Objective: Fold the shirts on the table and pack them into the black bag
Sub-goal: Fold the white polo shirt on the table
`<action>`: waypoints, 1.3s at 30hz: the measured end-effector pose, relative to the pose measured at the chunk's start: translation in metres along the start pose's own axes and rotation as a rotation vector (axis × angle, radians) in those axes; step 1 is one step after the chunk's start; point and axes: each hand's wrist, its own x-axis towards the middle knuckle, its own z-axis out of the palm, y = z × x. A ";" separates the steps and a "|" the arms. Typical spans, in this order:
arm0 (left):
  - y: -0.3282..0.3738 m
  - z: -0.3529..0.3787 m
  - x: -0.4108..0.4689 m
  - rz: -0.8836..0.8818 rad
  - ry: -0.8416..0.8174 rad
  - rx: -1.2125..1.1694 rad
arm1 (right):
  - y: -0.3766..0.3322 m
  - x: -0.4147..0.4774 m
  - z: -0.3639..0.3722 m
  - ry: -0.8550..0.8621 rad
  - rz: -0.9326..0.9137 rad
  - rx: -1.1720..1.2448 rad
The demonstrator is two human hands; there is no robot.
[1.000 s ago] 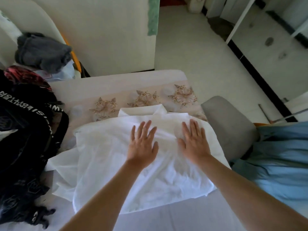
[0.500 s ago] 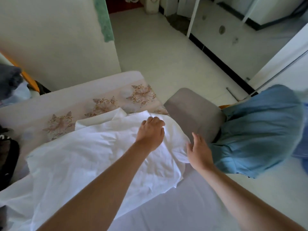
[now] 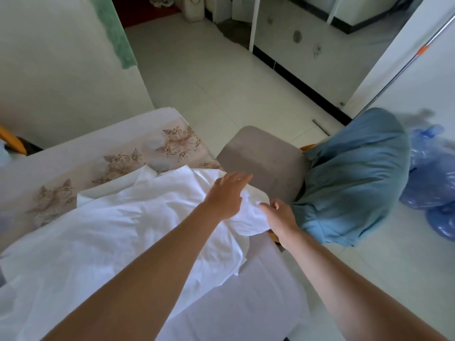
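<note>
Pale floor tiles [image 3: 209,82] lie beyond the worktop [image 3: 73,143], with a grey chair seat [image 3: 266,156] at 1 o'clock from the hands and a blue garment [image 3: 352,178] at 3 o'clock. The white shirt [image 3: 123,230] lies spread on the worktop toward 8 o'clock. The left hand [image 3: 226,193] rests on its right edge, grip open with straight fingers, while the right hand [image 3: 280,215] closes its grip on the overhanging corner.

Wht shirt [image 3: 118,232], blue garment [image 3: 352,180]
</note>
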 end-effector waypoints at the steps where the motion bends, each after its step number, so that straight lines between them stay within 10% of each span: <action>1: 0.002 -0.007 -0.004 0.080 0.067 0.018 | -0.007 -0.006 0.000 0.009 -0.083 0.018; 6: -0.008 -0.042 -0.030 0.414 0.251 0.309 | -0.054 -0.045 0.011 -0.221 -0.306 -0.025; 12: -0.072 -0.044 -0.117 0.085 0.509 0.253 | -0.062 -0.083 0.045 -0.559 -0.348 -0.127; 21: -0.080 0.010 -0.174 -0.722 0.474 -0.607 | -0.010 -0.067 0.090 -0.370 -0.899 -1.033; 24: -0.072 0.006 -0.161 -0.651 0.592 -0.325 | 0.006 -0.064 0.090 -0.418 -0.894 -1.164; 30: -0.087 0.032 -0.170 -0.454 0.022 0.094 | 0.010 -0.059 0.088 -0.415 -1.070 -1.334; 39: -0.098 0.026 -0.250 -0.599 0.410 -0.145 | -0.030 -0.089 0.141 -0.423 -1.431 -1.191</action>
